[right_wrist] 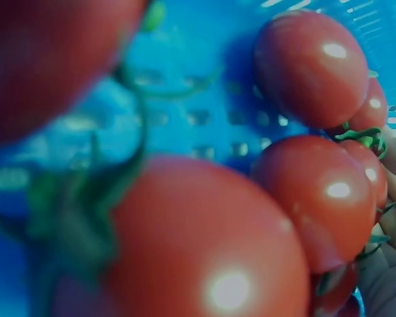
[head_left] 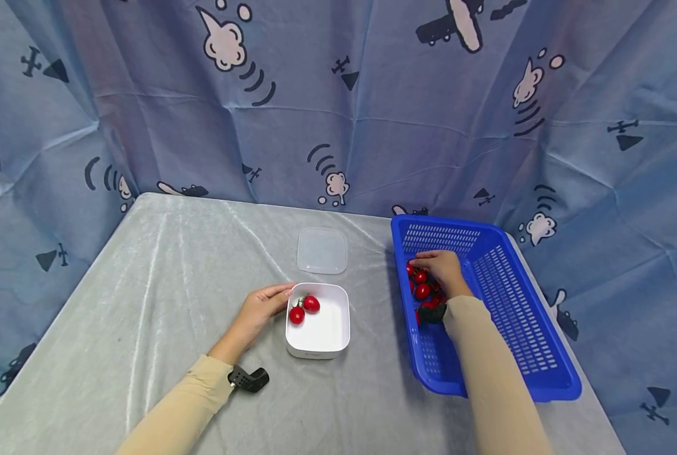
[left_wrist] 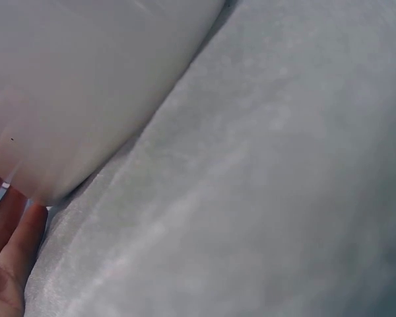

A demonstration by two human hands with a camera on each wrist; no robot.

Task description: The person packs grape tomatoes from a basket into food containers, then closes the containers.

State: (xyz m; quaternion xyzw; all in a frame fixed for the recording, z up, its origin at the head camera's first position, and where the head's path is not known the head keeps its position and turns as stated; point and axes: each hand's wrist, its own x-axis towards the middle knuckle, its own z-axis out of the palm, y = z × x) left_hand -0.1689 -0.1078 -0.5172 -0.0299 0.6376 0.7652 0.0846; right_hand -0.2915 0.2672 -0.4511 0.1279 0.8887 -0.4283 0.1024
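In the head view a white square container (head_left: pixel 329 322) stands mid-table, with two cherry tomatoes (head_left: pixel 311 304) in its left part. My left hand (head_left: pixel 261 309) touches its left side near the far corner. The left wrist view shows straight fingers (left_wrist: pixel 20 238) against the container wall (left_wrist: pixel 86 86). Inside the blue basket (head_left: pixel 497 234), my right hand (head_left: pixel 443 268) reaches over a group of cherry tomatoes (head_left: pixel 422 291) along the left wall. Its fingers lie beside tomatoes (right_wrist: pixel 317 198) in the right wrist view. Their tips are hidden there, so a grip cannot be confirmed.
Behind the container lies a translucent square lid (head_left: pixel 322 251) on the grey tablecloth (head_left: pixel 201 272). A dark object (head_left: pixel 431 313) sits among the tomatoes below the right wrist. A black strap (head_left: pixel 249 378) is at the left wrist. Patterned blue cloth (head_left: pixel 292 126) hangs behind the table.
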